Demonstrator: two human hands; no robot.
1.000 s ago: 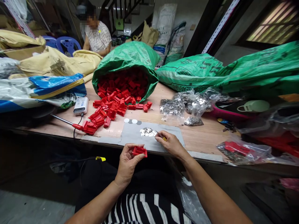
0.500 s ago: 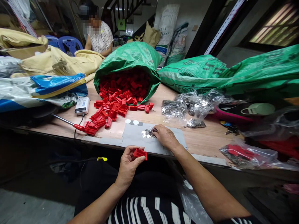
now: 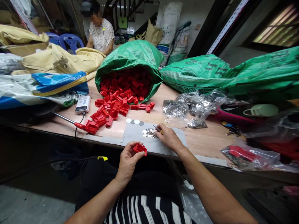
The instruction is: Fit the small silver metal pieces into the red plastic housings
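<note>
My left hand (image 3: 128, 160) is closed around a small red plastic housing (image 3: 140, 149), its hollow side facing up, just off the front edge of the table. Over a grey mat (image 3: 133, 137), my right hand (image 3: 169, 137) pinches a thin pointed tool (image 3: 155, 127) with a yellow part; the fingers hide most of it, so its exact kind cannot be told. Beside those fingertips lies a small heap of shiny metal pieces (image 3: 149, 133). Several loose red housings (image 3: 114, 109) spill toward me from a green woven sack (image 3: 133, 53).
Clear bags of metal pieces (image 3: 175, 107) lie at right of centre, with a bagged red lot (image 3: 243, 152) nearer the right edge. A white power bank (image 3: 83, 104) stands left, its cable hanging down. Another person (image 3: 101, 34) sits behind the table.
My right hand has shifted slightly, and the yellow part of its tool now shows. The red housing in my left hand is raised a little. The camera view has moved slightly.
</note>
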